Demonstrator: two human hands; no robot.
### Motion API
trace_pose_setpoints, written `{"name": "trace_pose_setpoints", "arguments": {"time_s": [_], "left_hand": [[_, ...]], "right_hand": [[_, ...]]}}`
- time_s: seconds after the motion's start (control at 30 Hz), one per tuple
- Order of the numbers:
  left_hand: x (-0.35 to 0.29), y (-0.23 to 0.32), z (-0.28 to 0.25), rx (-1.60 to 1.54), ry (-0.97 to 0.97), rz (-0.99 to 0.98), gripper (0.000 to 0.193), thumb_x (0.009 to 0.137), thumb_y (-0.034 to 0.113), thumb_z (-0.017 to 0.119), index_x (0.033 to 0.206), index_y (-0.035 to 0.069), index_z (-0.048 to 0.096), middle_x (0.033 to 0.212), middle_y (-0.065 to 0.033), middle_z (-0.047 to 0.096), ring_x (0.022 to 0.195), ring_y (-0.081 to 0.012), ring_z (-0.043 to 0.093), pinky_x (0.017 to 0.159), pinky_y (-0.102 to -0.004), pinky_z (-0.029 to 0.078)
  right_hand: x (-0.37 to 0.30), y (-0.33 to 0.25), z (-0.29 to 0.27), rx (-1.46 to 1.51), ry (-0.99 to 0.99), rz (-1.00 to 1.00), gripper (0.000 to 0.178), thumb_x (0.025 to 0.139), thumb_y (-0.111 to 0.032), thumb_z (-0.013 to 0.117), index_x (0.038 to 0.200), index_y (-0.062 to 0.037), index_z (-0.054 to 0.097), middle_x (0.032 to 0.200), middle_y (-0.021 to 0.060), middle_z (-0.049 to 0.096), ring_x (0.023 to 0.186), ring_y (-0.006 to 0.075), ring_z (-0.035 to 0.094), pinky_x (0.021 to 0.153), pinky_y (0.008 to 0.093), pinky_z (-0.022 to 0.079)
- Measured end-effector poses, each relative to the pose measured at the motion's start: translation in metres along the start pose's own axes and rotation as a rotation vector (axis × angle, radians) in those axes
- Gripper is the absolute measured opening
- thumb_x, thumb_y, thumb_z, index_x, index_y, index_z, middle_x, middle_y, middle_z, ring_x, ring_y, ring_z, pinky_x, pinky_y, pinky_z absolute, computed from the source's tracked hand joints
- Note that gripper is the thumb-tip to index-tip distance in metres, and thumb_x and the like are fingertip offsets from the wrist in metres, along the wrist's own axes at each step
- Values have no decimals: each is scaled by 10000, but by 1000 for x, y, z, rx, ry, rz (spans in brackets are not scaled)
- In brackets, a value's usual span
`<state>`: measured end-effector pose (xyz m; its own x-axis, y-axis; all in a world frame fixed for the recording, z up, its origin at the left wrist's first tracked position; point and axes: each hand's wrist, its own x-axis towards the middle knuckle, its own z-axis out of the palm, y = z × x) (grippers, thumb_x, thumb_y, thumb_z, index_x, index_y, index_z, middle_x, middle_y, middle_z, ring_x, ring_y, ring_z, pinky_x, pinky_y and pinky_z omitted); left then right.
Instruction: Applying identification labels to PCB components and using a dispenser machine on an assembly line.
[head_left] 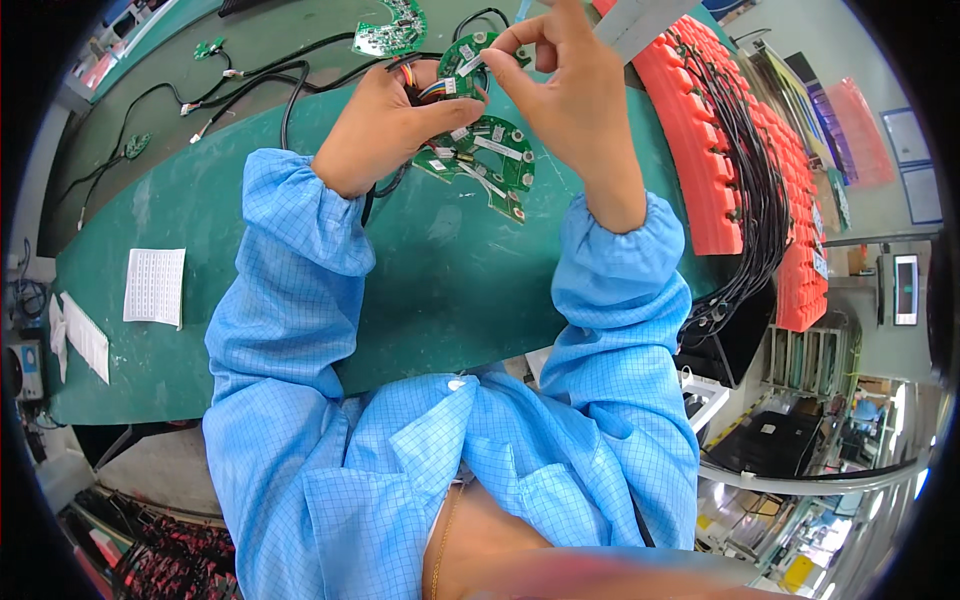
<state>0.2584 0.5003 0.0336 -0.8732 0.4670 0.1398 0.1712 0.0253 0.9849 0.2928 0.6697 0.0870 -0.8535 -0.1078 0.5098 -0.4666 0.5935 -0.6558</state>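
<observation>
My left hand (378,130) grips a curved green circuit board (458,60) near the far side of the table, its thumb lying over the board's near edge. Coloured wires (436,89) plug into that board by a white connector. With thumb and forefinger closed together, my right hand (575,95) pinches the end of a small white label (470,66) at the board's surface. Just below, a second curved green board (500,150) with white strips on it hangs or lies near my left thumb; whether it is joined to the first, I cannot tell.
A third curved board (392,28) lies beyond my hands. Black cables (290,75) with small boards run left across the green table (450,270). A printed label sheet (154,286) lies at left. Red foam trays (690,150) with bundled black cables (765,190) line the right.
</observation>
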Motion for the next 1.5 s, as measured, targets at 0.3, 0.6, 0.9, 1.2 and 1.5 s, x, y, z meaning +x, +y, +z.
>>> {"name": "trace_pose_setpoints", "arguments": {"time_s": [0.3,0.6,0.9,1.2,1.5], "left_hand": [[5,7,-7,58,-191,-322,511,907,533,514,1013,33,515,791,-16,539,628,-77,507,523,-232,405],[6,-19,5,19,-134,141,410,968,399,470,1246,103,520,873,-28,620,632,-62,541,476,-201,428],[4,-4,-5,-433,-276,-44,534,868,342,625,1235,-21,488,900,-89,637,681,-84,594,590,-198,486],[3,-4,9,-125,38,23,305,781,162,746,1017,44,595,776,18,639,601,-24,525,482,-190,374],[2,1,11,-44,-12,-2,301,793,121,722,1032,8,578,821,-21,663,706,-55,592,554,-210,417]], "right_hand": [[1,35,-24,106,191,-28,487,839,-131,687,1264,-48,464,870,41,627,744,67,552,642,255,454],[12,31,-25,509,-165,123,829,755,40,711,1431,-88,248,1043,90,591,894,130,589,800,274,490],[25,43,-13,451,-110,-745,839,749,139,595,1458,-92,210,1011,63,575,943,138,584,846,279,475],[5,34,-20,413,-35,225,179,818,-103,690,946,13,644,1006,75,581,879,110,552,728,233,445],[13,40,5,102,143,-630,125,824,-129,673,862,-12,652,965,86,562,796,162,539,687,265,443]]}}
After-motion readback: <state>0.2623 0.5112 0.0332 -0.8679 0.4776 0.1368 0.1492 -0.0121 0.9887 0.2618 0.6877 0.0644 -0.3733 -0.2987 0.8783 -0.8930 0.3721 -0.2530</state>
